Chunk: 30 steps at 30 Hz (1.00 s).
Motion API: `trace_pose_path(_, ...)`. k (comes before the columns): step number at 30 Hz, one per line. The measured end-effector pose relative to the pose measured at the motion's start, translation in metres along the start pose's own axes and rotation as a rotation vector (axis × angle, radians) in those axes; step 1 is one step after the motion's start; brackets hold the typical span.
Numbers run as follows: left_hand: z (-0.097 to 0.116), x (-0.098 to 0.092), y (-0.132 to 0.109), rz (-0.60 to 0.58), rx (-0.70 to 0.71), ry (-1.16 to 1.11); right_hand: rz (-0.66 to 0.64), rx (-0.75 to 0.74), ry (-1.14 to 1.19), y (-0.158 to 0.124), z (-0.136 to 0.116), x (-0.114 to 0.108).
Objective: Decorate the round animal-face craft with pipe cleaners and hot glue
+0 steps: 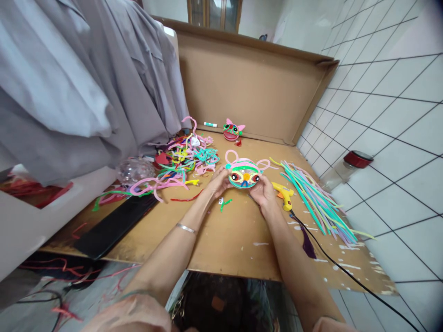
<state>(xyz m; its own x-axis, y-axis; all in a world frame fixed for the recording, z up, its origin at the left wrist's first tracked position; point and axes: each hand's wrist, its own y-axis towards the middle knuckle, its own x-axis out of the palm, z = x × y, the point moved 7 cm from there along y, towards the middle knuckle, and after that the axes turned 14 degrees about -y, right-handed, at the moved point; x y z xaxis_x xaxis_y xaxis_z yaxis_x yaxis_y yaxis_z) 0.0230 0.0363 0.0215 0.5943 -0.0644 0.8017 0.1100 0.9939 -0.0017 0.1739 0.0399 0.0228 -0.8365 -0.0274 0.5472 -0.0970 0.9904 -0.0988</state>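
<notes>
A craft animal head (245,176) made of bent pipe cleaners, with pink loop ears, dark round eyes and an orange nose, is held up over the middle of the table. My left hand (220,182) grips its left side, and my right hand (263,190) grips its right side. Just right of my right hand lies a yellow glue gun (285,195) with a black cord. Below the craft head, a small green pipe cleaner piece (225,204) rests on the tabletop. Behind it stands a finished-looking pink and red animal head (232,131) with a red tassel.
A tangled heap of coloured pipe cleaners (194,157) covers the left back. Straight pipe cleaners (311,198) lie bundled at right, near a red-lidded jar (349,168). A purple tassel (307,243), a black flat case (116,226) and a glue stick (210,124) are also there. Grey cloth (131,83) hangs left.
</notes>
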Motion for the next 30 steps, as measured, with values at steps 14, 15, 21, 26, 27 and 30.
trace_pose_path(14, 0.0047, 0.0001, 0.0001, -0.059, 0.027, 0.008, -0.103, -0.076, -0.010, 0.0063, 0.0027, -0.0035)
trace_pose_path(15, 0.0047, -0.0006, 0.0005, -0.059, 0.025, 0.010, -0.101, -0.076, -0.010, 0.0059, 0.0029, -0.0031)
trace_pose_path(21, 0.0053, -0.0029, 0.0016, -0.057, 0.027, 0.017, -0.094, -0.096, -0.034, 0.0052, 0.0034, -0.0013)
trace_pose_path(26, 0.0064, -0.0037, 0.0020, -0.055, 0.031, 0.013, -0.083, -0.092, -0.044, 0.0062, 0.0049, -0.0027)
trace_pose_path(27, 0.0066, -0.0034, 0.0020, -0.058, 0.032, 0.013, -0.077, -0.089, -0.038, 0.0063, 0.0051, -0.0032)
trace_pose_path(30, 0.0063, -0.0025, 0.0017, -0.070, 0.029, 0.013, -0.074, -0.088, -0.034, 0.0055, 0.0047, -0.0030)
